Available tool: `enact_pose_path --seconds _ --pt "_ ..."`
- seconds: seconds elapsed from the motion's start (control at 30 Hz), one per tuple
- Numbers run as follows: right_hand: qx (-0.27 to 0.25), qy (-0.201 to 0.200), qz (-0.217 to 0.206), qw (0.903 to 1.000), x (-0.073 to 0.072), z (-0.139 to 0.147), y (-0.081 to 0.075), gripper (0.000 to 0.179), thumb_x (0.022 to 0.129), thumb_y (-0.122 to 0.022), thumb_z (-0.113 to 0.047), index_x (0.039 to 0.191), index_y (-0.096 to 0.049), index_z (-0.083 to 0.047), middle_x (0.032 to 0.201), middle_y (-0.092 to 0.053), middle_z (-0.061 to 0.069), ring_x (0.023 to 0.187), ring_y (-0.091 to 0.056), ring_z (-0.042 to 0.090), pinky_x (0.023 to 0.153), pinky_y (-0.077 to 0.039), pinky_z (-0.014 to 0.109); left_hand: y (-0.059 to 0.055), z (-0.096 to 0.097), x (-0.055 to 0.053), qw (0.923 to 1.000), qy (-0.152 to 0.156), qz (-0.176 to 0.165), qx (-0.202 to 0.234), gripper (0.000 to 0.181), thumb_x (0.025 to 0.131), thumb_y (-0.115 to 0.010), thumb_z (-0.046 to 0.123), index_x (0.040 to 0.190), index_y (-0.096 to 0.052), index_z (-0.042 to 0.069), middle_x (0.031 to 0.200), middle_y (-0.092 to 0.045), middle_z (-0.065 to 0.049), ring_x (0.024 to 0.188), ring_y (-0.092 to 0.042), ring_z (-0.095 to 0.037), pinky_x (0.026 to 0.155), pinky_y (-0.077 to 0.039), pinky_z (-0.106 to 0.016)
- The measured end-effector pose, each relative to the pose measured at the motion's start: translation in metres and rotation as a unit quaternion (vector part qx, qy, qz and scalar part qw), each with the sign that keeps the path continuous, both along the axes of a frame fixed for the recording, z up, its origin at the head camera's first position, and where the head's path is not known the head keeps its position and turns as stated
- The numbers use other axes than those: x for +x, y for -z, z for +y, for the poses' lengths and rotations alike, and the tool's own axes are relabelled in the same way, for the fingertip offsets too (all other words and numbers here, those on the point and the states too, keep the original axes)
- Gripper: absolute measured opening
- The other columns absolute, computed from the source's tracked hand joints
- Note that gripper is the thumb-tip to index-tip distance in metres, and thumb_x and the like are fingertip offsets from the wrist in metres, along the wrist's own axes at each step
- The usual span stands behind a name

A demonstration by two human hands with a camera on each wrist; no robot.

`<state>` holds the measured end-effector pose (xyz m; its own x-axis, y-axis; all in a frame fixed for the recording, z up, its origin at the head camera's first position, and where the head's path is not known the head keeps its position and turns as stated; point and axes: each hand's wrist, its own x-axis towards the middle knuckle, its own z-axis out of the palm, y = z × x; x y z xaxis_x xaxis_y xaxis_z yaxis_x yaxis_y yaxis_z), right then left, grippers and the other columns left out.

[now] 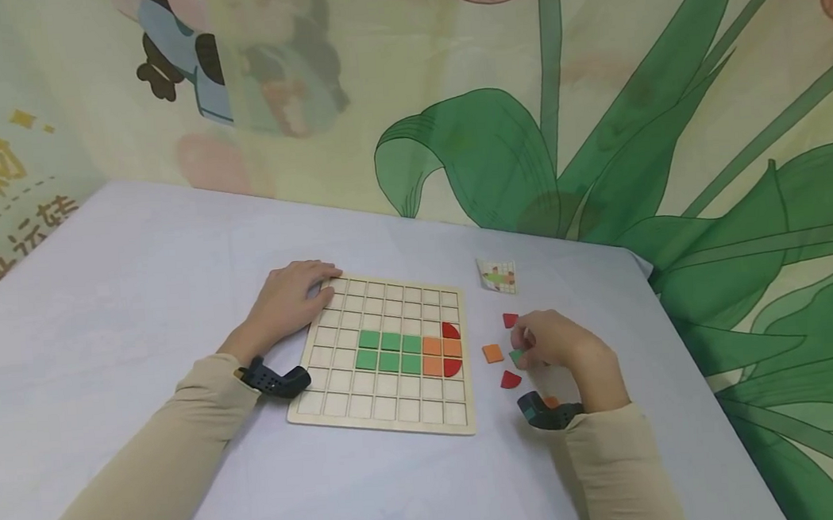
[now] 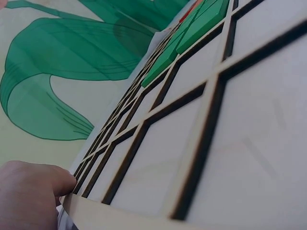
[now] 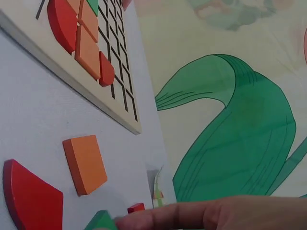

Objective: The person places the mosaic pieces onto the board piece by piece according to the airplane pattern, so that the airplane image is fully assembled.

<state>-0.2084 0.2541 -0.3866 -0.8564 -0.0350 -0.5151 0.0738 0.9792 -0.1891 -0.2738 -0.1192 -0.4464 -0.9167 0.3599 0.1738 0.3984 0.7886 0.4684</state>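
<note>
A square wooden grid board (image 1: 376, 423) lies on the white-covered table. Green square tiles (image 1: 390, 341) in two rows sit in its cells, with orange tiles (image 1: 432, 346) and red quarter-round tiles (image 1: 452, 367) at their right. My left hand (image 1: 286, 300) rests at the board's far left corner, fingertips at the rim. Right of the board, my right hand (image 1: 553, 339) pinches a green tile (image 3: 102, 220) between thumb and finger, low over the table; the hand partly hides this tile in the head view.
Around my right hand lie a loose orange tile (image 1: 492, 353), a red tile (image 1: 510, 379) nearer me and another red tile (image 1: 510, 319) farther away. A small picture card (image 1: 498, 276) with a bent edge lies behind. A printed cloth (image 1: 406, 93) hangs beyond the table.
</note>
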Motion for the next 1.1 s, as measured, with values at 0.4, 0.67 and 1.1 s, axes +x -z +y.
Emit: enact_pose_path --seconds 0.4,0.67,1.1 --pt "-0.036 0.001 0.024 0.9991 -0.006 -0.004 0.005 0.018 0.08 -0.075 -0.011 0.093 -0.062 -0.011 0.091 -0.06 0.005 0.078 -0.054 0.019 0.06 -0.052 0.027 0.002 -0.002 -0.002 1.0 -0.004 0.001 -0.008 0.039 0.095 -0.05 0.028 0.13 -0.058 0.014 0.139 -0.053 -0.009 0.133 -0.042 -0.034 0.106 -0.03 -0.058" --pt "-0.09 -0.047 0.157 0.9823 -0.005 -0.048 -0.007 0.011 0.085 -0.071 -0.018 0.091 -0.062 -0.014 0.088 -0.063 0.0 0.081 -0.056 0.017 0.068 -0.052 0.028 0.001 -0.003 -0.002 1.0 -0.001 0.0 -0.008 0.039 0.095 -0.049 0.029 0.129 -0.058 0.014 0.139 -0.053 -0.01 0.133 -0.042 -0.034 0.106 -0.03 -0.058" --pt "-0.258 -0.139 0.353 0.8884 0.026 -0.176 0.04 0.009 0.084 -0.072 -0.019 0.092 -0.071 -0.017 0.088 -0.07 -0.008 0.077 -0.06 0.001 0.068 -0.049 0.013 -0.002 -0.002 0.0 1.0 -0.002 -0.003 -0.006 0.038 0.096 -0.049 0.028 0.13 -0.058 0.014 0.139 -0.053 -0.009 0.132 -0.043 -0.033 0.107 -0.03 -0.057"
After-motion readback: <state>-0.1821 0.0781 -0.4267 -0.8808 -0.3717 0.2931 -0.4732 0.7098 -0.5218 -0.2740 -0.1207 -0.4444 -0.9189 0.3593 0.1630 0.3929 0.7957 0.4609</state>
